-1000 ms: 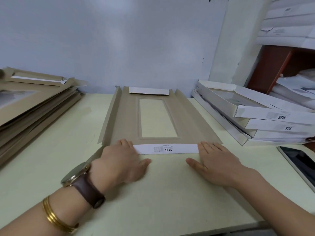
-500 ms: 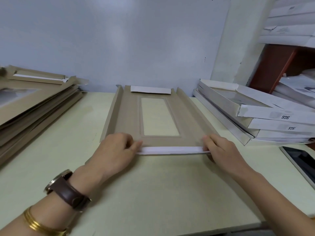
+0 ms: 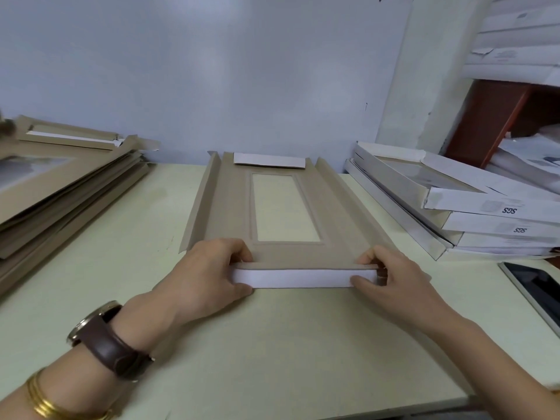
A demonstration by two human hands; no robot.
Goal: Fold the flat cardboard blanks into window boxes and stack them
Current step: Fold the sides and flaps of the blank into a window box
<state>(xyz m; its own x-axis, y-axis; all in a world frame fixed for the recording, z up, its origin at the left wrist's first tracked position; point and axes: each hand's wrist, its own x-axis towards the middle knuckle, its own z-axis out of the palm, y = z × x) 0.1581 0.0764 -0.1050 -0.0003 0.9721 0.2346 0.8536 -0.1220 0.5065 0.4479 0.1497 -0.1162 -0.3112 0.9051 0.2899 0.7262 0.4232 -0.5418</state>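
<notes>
Now: one table (image 3: 303,344). One pile of flat blanks (image 3: 60,189) at your left; one stack of folded boxes (image 3: 485,225) at your right, at least three. One blank (image 3: 230,213) mid-table. Your left hand (image 3: 209,271) and right hand (image 3: 397,277) each pinch one end of its upright near flap (image 3: 303,277).

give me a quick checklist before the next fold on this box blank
1. Both hands on the near flap: ok, the left hand and right hand pinch its ends.
2. Near flap raised: ok, white face toward the camera.
3. Side flaps upright: not ok, the left side flap and right side flap lean outward.
4. Far flap raised: not ok, it lies folded inward.
5. Near corners tucked: cannot tell, the hands cover them.
</notes>
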